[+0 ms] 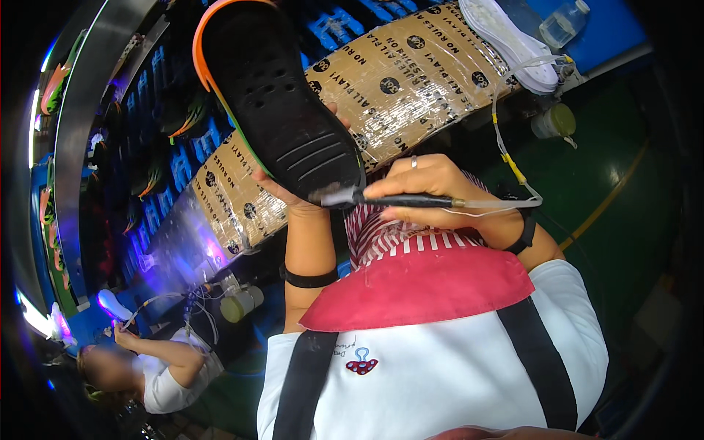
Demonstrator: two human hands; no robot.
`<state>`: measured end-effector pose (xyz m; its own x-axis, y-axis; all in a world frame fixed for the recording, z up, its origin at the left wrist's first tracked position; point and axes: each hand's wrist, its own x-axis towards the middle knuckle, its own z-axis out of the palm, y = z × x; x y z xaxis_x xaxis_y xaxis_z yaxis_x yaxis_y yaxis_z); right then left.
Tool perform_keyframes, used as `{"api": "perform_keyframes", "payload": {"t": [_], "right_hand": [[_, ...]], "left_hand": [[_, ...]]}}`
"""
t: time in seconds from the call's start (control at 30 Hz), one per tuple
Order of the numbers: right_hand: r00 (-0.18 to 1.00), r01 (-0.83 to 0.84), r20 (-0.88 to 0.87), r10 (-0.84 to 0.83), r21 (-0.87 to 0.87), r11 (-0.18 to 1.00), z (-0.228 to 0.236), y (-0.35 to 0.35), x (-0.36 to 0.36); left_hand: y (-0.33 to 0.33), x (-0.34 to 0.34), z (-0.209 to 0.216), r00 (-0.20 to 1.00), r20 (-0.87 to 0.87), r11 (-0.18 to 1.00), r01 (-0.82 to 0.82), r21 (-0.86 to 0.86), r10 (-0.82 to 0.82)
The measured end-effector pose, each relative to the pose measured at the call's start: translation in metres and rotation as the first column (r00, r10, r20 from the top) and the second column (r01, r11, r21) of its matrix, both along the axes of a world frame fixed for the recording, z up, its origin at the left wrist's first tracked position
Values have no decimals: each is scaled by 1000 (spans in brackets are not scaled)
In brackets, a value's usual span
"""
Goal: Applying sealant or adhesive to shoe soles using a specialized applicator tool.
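Note:
My left hand (284,193) is closed around a shoe sole (271,117), holding it from beneath, with fingertips showing at its right edge. The sole is black inside, with an orange and green rim, and is tilted up with its narrower end toward me. In my right hand (433,180) is a slim black brush (411,200), pinched between the fingers. Its pale bristles rest at the near end of the sole. From the back of the brush a thin clear tube (506,205) runs off to the right.
A cardboard-covered ledge (411,81) wrapped in clear film lies beyond my hands. At its right end are a white sole (513,48), a clear bottle (565,23) and a hanging pot (554,121). Blue racks (180,165) run along the left. A co-worker (158,367) sits lower left.

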<state>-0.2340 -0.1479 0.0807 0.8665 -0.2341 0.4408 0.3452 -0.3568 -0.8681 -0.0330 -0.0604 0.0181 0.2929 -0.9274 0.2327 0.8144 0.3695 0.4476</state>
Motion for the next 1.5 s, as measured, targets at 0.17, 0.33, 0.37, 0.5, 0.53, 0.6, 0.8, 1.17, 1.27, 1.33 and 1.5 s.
{"api": "perform_keyframes", "payload": {"t": [0.17, 0.33, 0.37, 0.5, 0.53, 0.6, 0.8, 1.17, 1.27, 1.33, 1.5], "right_hand": [[998, -62, -34, 59, -118, 991, -3, 2, -2], [996, -81, -29, 80, -8, 997, -2, -5, -3], [996, -87, -31, 87, -9, 996, -5, -5, -2], [999, -46, 11, 49, -217, 975, -13, -5, -2], [993, -119, -12, 119, -210, 971, -12, -8, -4], [978, -208, -30, 207, -200, 957, -6, -11, -6], [998, -63, -21, 60, -202, 977, -12, -4, 1], [997, -74, -24, 70, -223, 972, -7, -2, 2], [953, -276, -206, 223, -285, 918, -5, -7, -8], [967, -238, -138, 212, -211, 948, -4, -5, -7], [995, -96, -44, 87, -278, 956, 0, 0, 4]], "left_hand": [[-3, -6, 19, 995, 57, 987, -94, 128, 87], [7, 17, 3, 987, 161, 979, -58, 195, 26], [7, 18, 1, 987, 159, 979, -64, 195, 33], [4, 19, 1, 992, 129, 970, -24, 240, -7], [6, 20, 1, 993, 120, 968, -24, 250, -7], [8, 20, 3, 994, 109, 965, -27, 261, -2], [4, 20, 17, 960, -112, 953, 270, 135, -256], [-3, 13, 41, 937, 45, 756, 251, 605, -347], [0, 16, 48, 895, 99, 626, 222, 748, -435], [0, 19, 47, 877, 80, 612, 262, 746, -473], [-5, 11, 57, 859, 119, 545, 203, 814, -498]]}}
